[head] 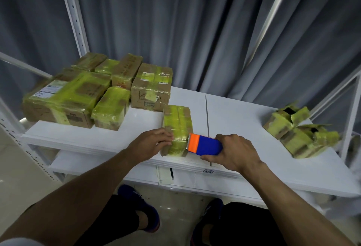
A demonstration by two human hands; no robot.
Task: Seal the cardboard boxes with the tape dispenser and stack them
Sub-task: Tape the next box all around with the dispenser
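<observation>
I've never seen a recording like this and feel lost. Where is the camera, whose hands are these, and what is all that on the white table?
There is no machine here. A person wears one wide-angle camera on the head, so you look forward and down at their work as they see it. The left hand steadies a small cardboard box wrapped in yellow-green tape near the front edge of the white table. The right hand has its grip on a blue and orange tape dispenser, whose orange end meets the near end of that box. At the back left sits a cluster of taped cardboard boxes. At the far right lie crumpled, torn-open boxes. Grey curtains hang behind.
</observation>
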